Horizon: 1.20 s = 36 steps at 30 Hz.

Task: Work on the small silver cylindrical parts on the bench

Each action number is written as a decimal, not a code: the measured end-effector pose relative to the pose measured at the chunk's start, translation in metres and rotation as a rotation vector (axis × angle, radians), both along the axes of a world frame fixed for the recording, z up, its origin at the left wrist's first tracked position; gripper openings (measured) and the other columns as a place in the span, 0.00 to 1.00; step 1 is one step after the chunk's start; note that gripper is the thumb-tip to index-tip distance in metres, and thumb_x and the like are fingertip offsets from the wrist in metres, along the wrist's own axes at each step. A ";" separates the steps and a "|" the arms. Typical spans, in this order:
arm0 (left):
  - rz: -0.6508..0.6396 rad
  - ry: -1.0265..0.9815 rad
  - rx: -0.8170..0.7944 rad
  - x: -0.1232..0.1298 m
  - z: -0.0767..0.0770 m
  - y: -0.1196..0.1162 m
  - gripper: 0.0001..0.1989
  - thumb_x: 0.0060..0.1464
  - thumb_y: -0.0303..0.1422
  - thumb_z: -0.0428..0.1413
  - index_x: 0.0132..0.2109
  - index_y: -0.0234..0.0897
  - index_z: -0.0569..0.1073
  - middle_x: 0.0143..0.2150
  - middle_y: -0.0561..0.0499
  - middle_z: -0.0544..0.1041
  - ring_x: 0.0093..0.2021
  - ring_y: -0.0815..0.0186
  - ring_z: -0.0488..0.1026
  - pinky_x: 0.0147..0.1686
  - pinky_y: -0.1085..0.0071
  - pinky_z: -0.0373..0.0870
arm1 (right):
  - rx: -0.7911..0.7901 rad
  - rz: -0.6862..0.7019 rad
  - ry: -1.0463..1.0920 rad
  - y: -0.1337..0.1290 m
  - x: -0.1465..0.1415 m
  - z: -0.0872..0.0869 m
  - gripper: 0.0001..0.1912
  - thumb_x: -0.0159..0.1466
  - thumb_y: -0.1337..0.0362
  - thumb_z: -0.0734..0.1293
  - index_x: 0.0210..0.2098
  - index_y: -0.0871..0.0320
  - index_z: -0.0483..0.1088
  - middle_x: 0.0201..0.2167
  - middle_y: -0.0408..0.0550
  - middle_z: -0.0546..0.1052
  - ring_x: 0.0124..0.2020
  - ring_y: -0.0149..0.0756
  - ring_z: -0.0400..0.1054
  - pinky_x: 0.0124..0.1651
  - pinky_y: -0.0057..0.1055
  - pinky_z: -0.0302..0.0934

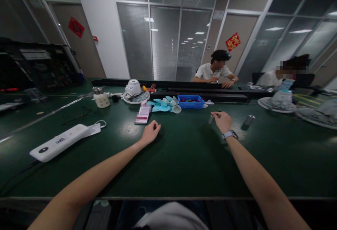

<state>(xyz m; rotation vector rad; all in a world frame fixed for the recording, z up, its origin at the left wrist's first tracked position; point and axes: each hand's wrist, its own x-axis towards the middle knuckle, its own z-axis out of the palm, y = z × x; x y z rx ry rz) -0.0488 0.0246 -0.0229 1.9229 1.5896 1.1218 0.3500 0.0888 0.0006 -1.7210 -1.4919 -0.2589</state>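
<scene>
Small grey cylinder with a metallic look, partly hidden by the fingertips of the right hand, is on the right-hand side of the dark green tabletop, to the left of a similar shiny grey cylinder that lies apart beyond the wristwatch with a pale strap. Thumb and fingers of the right hand are drawn close together at its top, but I cannot tell whether they grip it or pinch something thin just above it. The left hand is loosely curled near the pink-screened phone, with nothing visible in its grasp. By its look, the partly hidden piece should feel rigid and compact, light enough for one hand yet perhaps dense for its size, and hardly fragile. Its side seems smooth, so a dry fingertip pinch could slip or twist; thumb and two fingers set opposite each other around the middle of the side would be surer than a hold on the rim. Laid on its side, such a round body would tend to roll, so it wants gentle, even pressure whenever it is let go.
</scene>
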 end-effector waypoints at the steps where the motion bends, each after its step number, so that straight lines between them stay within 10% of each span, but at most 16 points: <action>1: -0.008 0.001 0.006 0.000 0.000 0.000 0.13 0.57 0.42 0.49 0.29 0.40 0.62 0.25 0.57 0.68 0.27 0.67 0.67 0.29 0.72 0.59 | -0.011 -0.006 0.005 0.000 0.000 -0.001 0.21 0.63 0.50 0.61 0.38 0.57 0.80 0.36 0.56 0.80 0.34 0.44 0.71 0.37 0.35 0.61; 8: -0.099 0.014 -0.028 -0.016 0.008 0.000 0.14 0.56 0.44 0.50 0.28 0.40 0.62 0.23 0.57 0.68 0.26 0.67 0.66 0.29 0.72 0.60 | -0.070 0.178 0.301 0.002 0.007 -0.016 0.32 0.55 0.45 0.69 0.50 0.61 0.75 0.40 0.55 0.80 0.38 0.42 0.74 0.43 0.36 0.66; 12: -0.052 0.019 -0.033 -0.028 0.013 0.000 0.15 0.55 0.44 0.51 0.28 0.40 0.61 0.23 0.56 0.68 0.26 0.67 0.66 0.29 0.71 0.60 | -0.109 0.214 0.392 -0.002 0.000 -0.015 0.29 0.50 0.45 0.72 0.40 0.63 0.77 0.34 0.54 0.81 0.36 0.44 0.75 0.41 0.37 0.68; 15: -0.067 -0.010 0.003 -0.029 0.015 -0.002 0.15 0.55 0.45 0.52 0.28 0.39 0.62 0.24 0.56 0.68 0.26 0.67 0.66 0.28 0.72 0.60 | -0.090 0.294 0.405 -0.023 -0.039 -0.003 0.26 0.52 0.46 0.72 0.40 0.62 0.77 0.34 0.53 0.81 0.35 0.44 0.75 0.40 0.37 0.68; 22: -0.329 -0.038 0.069 -0.005 0.032 -0.034 0.17 0.57 0.46 0.55 0.45 0.39 0.75 0.34 0.52 0.74 0.32 0.67 0.68 0.31 0.72 0.63 | -0.337 0.950 0.430 -0.101 -0.168 0.005 0.21 0.55 0.55 0.73 0.46 0.58 0.76 0.41 0.50 0.80 0.41 0.39 0.74 0.48 0.37 0.68; 27: -0.476 0.043 0.053 0.010 0.036 -0.054 0.19 0.59 0.45 0.54 0.52 0.43 0.77 0.44 0.47 0.73 0.40 0.64 0.70 0.39 0.69 0.67 | -0.371 1.032 0.424 -0.120 -0.179 -0.002 0.19 0.58 0.57 0.72 0.46 0.57 0.75 0.41 0.48 0.80 0.42 0.39 0.74 0.46 0.36 0.67; 36: -0.359 0.017 0.131 0.034 0.031 -0.047 0.15 0.55 0.44 0.59 0.44 0.43 0.81 0.39 0.48 0.75 0.42 0.61 0.69 0.42 0.65 0.66 | -0.377 1.020 0.407 -0.120 -0.176 -0.003 0.19 0.58 0.59 0.72 0.48 0.59 0.74 0.41 0.48 0.79 0.40 0.37 0.73 0.43 0.33 0.66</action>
